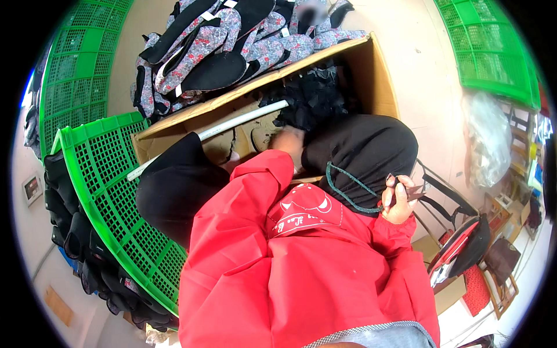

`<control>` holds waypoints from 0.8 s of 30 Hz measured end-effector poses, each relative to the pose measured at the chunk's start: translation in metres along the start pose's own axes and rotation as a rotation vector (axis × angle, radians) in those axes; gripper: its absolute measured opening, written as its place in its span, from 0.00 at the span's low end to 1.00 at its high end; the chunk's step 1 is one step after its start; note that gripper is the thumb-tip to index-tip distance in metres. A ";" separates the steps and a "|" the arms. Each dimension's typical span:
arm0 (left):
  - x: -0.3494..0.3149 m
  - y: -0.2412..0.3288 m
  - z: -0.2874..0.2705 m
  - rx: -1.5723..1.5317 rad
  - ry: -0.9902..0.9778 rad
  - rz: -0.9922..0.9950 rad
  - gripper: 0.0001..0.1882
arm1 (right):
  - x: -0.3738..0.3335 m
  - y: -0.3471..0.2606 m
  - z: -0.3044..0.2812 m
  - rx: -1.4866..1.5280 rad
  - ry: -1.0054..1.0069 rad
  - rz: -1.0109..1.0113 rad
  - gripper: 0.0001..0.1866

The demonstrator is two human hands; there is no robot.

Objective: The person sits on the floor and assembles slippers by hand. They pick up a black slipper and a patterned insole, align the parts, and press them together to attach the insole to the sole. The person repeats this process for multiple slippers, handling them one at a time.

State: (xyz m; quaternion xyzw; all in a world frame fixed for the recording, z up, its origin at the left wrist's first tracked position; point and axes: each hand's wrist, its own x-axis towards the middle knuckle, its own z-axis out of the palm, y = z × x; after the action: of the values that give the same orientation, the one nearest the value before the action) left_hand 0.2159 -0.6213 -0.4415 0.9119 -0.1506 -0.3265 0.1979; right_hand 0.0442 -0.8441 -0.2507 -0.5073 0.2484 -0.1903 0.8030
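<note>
My left hand [289, 144] is smeared by motion at the near side of an open cardboard box [383, 81], between my knees. Its fingers cannot be made out. Black cloth scraps [310, 95] lie heaped in the box, just beyond that hand. Beside my right thigh, my right hand [399, 203] is closed on a thin, dark brown pointed piece [414, 191] that sticks out past the fingers. A teal cord [348, 182] loops over my right knee and runs toward this hand. Red sleeves cover both arms.
A white pipe [212, 132] slants across the box and my left knee. Behind the box lie several floral and black slipper-shaped cloth pieces [217, 72]. Green plastic crates [130, 203] stand at left, with another green crate [493, 49] at far right. A folding chair [449, 197] stands close on my right.
</note>
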 end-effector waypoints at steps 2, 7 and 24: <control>0.013 -0.059 0.045 0.349 0.078 -0.236 0.24 | 0.001 -0.003 0.005 0.003 -0.025 0.008 0.12; 0.036 -0.048 0.037 0.117 -0.554 -0.064 0.28 | -0.007 -0.002 0.015 -0.020 0.109 0.020 0.10; -0.101 0.304 -0.231 -0.212 1.216 1.032 0.19 | -0.010 -0.022 0.014 0.076 -0.150 0.177 0.12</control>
State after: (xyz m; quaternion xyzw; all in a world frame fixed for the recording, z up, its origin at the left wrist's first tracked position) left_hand 0.2481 -0.7860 -0.0848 0.7219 -0.3870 0.3473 0.4567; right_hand 0.0438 -0.8375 -0.2239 -0.4655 0.2242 -0.0893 0.8515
